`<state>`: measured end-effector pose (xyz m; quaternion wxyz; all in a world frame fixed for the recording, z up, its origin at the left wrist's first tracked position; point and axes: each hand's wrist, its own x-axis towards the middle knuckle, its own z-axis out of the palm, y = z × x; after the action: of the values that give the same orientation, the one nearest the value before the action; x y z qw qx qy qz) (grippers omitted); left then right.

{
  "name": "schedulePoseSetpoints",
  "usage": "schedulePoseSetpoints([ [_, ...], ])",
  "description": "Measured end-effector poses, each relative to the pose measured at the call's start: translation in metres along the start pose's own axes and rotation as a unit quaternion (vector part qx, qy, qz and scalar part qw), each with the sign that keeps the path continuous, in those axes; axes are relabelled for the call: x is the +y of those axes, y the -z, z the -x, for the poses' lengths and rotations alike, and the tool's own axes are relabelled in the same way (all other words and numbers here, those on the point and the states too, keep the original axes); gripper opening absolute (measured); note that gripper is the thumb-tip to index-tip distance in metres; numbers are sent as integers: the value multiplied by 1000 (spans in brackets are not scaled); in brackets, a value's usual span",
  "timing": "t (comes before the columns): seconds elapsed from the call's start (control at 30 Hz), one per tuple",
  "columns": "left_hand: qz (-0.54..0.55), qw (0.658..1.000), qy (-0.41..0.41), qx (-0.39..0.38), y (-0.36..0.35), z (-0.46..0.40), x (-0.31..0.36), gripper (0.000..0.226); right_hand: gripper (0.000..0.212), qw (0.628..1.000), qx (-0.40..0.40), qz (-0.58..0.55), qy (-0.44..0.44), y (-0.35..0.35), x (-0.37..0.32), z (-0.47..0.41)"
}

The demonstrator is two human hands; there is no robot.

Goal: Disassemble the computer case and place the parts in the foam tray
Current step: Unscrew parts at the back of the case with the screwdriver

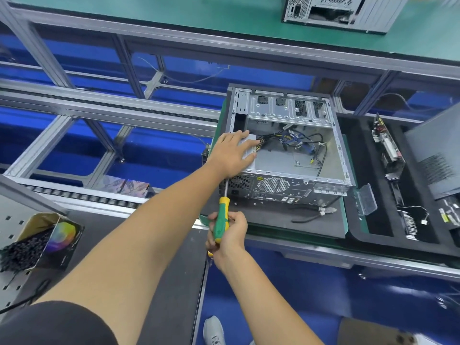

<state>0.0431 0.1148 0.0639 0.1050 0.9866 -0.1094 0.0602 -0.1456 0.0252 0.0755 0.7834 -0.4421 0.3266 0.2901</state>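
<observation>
An open grey computer case (296, 168) lies on its side on a dark mat, with loose cables (293, 140) inside. My left hand (232, 154) rests flat, fingers straight, on the silver power supply (249, 145) in the case's near-left corner. My right hand (227, 235) grips the green and yellow handle of a screwdriver (221, 220). Its shaft points up at the case's rear panel, just below my left hand. The black foam tray (368, 220) lies to the right and holds a circuit card (388, 150) and other removed parts.
Pliers (316, 212) lie on the mat in front of the case. A clear plastic piece (366, 199) stands at the tray's left edge. A grey side panel (438, 160) leans at the far right. A box of black cable ties (29, 245) sits at left. Another case (338, 11) stands beyond.
</observation>
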Motion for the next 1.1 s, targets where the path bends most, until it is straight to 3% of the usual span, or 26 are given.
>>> schedulePoseSetpoints([
  [0.17,2,1000,-6,0,-1,0,-1,53,33,998,-16,-58,-21,-2,5,-5],
  [0.37,12,1000,-12,18,-4,-1,-3,47,2,992,-12,-115,-58,-9,6,-10],
  [0.53,94,992,5,87,-2,2,-1,43,29,996,-12,-81,-47,-7,4,-14],
  [0.63,161,970,94,154,0,13,4,40,32,997,-4,-68,-45,-4,2,-15],
  [0.77,235,912,276,191,1,58,13,36,29,997,0,-67,-41,-2,2,-16],
  [0.83,348,860,348,134,-4,86,17,40,27,996,0,-70,-46,-2,1,-16],
  [0.9,477,777,411,26,-5,109,24,44,25,996,3,-74,-50,-2,1,-16],
  [0.93,530,731,429,-15,-4,116,27,45,24,996,4,-72,-51,-2,1,-16],
  [1.0,644,636,424,-20,2,120,34,39,23,996,5,-71,-54,-3,1,-17],
  [1.03,680,608,409,-10,6,118,36,35,24,996,4,-73,-55,-3,1,-17],
  [1.1,698,605,384,-9,11,114,35,29,25,996,-1,-76,-52,-3,1,-18],
])
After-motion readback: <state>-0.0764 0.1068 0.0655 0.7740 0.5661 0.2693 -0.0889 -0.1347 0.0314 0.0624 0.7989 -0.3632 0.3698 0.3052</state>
